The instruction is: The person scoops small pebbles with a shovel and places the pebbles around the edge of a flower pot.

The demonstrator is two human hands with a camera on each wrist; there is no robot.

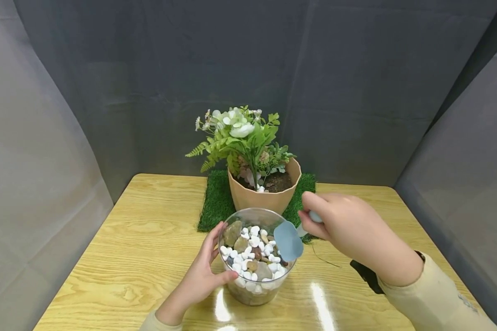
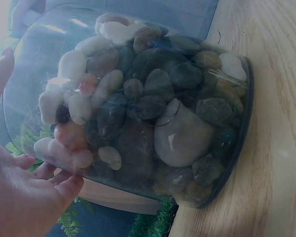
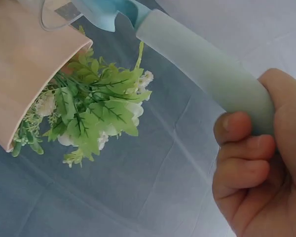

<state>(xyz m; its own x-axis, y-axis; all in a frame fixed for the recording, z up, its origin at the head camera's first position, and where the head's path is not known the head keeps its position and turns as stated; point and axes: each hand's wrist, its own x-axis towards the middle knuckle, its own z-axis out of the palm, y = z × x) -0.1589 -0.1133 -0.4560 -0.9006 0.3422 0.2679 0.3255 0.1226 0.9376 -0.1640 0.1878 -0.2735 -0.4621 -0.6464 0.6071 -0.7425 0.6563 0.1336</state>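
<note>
A clear container (image 1: 254,294) of white pebbles and larger brown and grey stones (image 2: 182,133) stands upright on the table. My left hand (image 1: 205,269) holds its left side, thumb at the front of the rim and fingers curving round the back. In the left wrist view, the fingertips (image 2: 69,190) lie against the clear wall. My right hand (image 1: 343,225) grips the pale green handle (image 3: 207,64) of a small trowel, fingers wrapped round its end. The trowel's blue blade (image 1: 288,241) overlaps the right part of the container's rim, above the pebbles.
Right behind the container, a peach flowerpot (image 1: 258,200) stands on a green turf mat (image 1: 211,211). It holds dark soil (image 1: 279,182), a few white pebbles, and leafy plants with white flowers (image 1: 242,131). Grey cloth (image 1: 356,92) hangs behind and beside the wooden table (image 1: 141,243).
</note>
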